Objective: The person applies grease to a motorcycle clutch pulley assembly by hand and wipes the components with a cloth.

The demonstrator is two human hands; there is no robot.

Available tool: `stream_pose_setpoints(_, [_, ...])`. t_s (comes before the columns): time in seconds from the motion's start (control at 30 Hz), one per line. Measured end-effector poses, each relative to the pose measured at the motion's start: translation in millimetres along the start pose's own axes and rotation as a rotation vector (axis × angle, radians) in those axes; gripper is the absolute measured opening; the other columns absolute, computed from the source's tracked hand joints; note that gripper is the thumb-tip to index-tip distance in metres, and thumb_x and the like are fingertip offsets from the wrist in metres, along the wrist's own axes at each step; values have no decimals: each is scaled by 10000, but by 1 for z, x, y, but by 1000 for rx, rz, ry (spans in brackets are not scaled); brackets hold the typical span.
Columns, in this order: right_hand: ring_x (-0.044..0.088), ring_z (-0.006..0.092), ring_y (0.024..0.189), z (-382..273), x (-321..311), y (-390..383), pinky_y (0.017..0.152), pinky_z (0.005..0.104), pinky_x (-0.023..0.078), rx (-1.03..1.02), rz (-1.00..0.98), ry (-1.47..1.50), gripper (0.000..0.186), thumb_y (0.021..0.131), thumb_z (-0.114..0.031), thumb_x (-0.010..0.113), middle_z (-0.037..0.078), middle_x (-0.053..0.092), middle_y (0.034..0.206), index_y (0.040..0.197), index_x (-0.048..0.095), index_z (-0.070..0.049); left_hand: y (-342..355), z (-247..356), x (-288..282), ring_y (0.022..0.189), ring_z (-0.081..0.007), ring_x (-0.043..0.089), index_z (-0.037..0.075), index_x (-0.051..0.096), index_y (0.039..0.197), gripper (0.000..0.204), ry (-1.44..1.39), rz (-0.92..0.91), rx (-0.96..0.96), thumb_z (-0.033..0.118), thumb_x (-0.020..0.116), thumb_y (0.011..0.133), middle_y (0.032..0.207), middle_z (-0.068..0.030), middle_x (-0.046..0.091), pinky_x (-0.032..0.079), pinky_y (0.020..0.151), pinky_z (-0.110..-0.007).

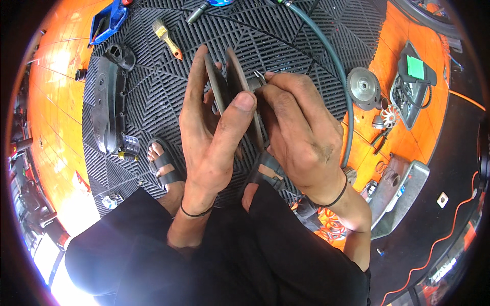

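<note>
Pair of brownish-grey round metal discs, stood on edge face to face with a gap, held above the black ribbed rubber mat. Left hand clamps across them: thumb over the right one, fingers along the left. Right hand curled at their right side, slim pointed silver tips showing by its index finger; can't tell what it pinches. On the mat: wood-handled paintbrush far left, long black plastic cover at left edge. Toothed silver disc at mat's right edge.
</note>
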State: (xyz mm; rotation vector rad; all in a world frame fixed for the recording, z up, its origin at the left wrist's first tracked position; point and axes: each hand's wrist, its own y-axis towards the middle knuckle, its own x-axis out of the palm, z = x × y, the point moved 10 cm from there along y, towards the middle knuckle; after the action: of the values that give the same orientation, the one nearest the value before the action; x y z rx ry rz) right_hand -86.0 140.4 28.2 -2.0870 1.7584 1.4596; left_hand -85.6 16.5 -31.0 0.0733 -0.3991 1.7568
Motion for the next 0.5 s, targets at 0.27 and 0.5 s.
stream_pose_setpoints(0.27, [702,310,853,11,0,-8,741,368,591,133,157,0,240,741,115,730,156,680,998,969,679,60,0,-7,2,1112,-195,570,-116,152,1579,924,-22,-5,-30,178,718,911,1285,-211,546,476,977,-329])
stream_pose_setpoints(0.5, [706,305,889,9,0,-8,806,385,615,110,239,21,219,746,110,746,159,680,979,948,681,53,4,-3,-3,1195,-215,522,-108,145,1586,956,27,-20,70,219,719,895,1427,-193,456,427,1043,-353])
